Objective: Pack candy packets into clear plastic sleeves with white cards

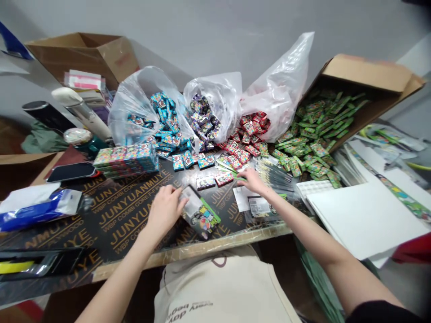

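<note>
My left hand (164,207) grips the end of a clear flat packet (199,211) with a colourful card inside, held just above the dark plywood table (117,215). My right hand (252,180) reaches forward, fingers curled on a thin green item (239,179) next to small red packets (224,178). Three clear plastic bags spill small packets toward my hands: blue ones (164,121), purple ones (202,116) and red ones (251,128).
A tipped cardboard box (367,78) at the right spills green packets (313,134). White sheets (363,215) lie at the right. A stack of packed sets (126,159), a phone (70,171), and a blue-white pouch (40,207) sit at the left. Another cardboard box (84,54) stands at the back left.
</note>
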A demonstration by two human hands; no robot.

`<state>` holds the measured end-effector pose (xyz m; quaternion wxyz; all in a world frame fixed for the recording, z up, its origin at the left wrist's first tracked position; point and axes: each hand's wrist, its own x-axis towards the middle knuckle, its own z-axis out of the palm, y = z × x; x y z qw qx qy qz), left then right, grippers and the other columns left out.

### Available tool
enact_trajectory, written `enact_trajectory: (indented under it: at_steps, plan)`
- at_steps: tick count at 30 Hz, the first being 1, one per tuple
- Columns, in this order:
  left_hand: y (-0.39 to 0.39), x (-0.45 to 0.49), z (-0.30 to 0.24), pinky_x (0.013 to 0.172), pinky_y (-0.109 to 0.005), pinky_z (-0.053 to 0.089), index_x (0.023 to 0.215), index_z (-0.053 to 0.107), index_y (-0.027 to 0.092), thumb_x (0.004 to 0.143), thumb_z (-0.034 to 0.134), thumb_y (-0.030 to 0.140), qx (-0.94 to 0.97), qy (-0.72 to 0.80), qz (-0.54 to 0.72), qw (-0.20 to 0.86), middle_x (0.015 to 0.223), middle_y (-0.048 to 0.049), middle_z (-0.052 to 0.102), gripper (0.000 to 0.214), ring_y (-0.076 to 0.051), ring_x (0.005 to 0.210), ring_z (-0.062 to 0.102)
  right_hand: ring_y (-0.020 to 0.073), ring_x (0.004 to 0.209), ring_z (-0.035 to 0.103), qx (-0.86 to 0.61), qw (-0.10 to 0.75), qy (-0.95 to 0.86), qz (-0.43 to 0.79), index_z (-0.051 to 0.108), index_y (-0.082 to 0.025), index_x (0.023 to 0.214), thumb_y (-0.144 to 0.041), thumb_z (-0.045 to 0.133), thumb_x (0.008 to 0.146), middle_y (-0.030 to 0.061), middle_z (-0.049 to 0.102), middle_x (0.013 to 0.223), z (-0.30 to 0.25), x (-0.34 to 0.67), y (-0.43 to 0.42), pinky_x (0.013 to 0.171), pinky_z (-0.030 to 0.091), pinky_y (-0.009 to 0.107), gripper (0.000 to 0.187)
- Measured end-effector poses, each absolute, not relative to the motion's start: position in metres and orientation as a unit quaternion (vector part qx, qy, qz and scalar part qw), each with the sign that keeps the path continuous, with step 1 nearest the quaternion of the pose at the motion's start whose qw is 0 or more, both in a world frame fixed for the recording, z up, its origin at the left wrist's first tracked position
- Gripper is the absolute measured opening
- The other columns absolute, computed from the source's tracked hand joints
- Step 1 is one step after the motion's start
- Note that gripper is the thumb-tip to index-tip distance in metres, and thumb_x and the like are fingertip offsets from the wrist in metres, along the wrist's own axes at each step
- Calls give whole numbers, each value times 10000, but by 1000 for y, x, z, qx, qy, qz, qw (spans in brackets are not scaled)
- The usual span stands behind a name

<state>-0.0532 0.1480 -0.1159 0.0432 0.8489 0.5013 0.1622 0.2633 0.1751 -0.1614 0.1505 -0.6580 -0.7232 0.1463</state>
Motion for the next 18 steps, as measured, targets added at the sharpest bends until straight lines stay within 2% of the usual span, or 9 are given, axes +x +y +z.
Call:
enact_trajectory:
  at_steps: [3,5,8,10,14,18]
  plan:
    - [151,-55,-127,983,-551,187,1223,448,213,622,708,288,899,432,75,-7,1267,-154,423,659,-355,1205,317,242,886,482,-658,111,-734,125,682,-192,796,-248,658,708,82,584,857,-185,272,165,735,313,333,106]
    - [153,-44,-139,999,-566,125,1217,433,252,522,771,317,940,340,6,35,1291,-135,410,776,-346,1211,318,236,892,472,-658,96,-740,100,683,-201,796,-244,633,736,77,582,866,-196,269,158,743,298,331,89]
    - [158,-24,-159,932,-537,259,1112,492,206,400,807,392,949,281,-91,108,1107,-133,525,801,-327,1041,469,233,904,466,-663,85,-741,60,667,-190,809,-244,589,774,78,585,855,-204,265,150,762,290,331,101]
    - [162,-16,-163,842,-459,363,1041,518,175,366,813,395,940,283,-121,146,1013,-127,557,769,-312,939,521,230,899,470,-664,83,-742,38,647,-181,821,-249,562,793,78,587,845,-206,265,145,759,298,322,112]
    - [167,-16,-143,673,-309,419,994,549,187,471,783,316,912,276,-106,285,827,-52,615,587,-245,756,578,216,815,491,-650,89,-755,13,595,-152,770,-211,464,840,91,580,802,-210,265,135,716,320,301,160]
    - [173,-31,-112,799,-293,400,1163,487,219,692,645,215,864,297,181,365,1041,-56,593,497,-212,948,547,214,732,499,-622,95,-777,1,543,-140,750,-175,383,859,106,567,753,-218,265,130,661,326,296,197]
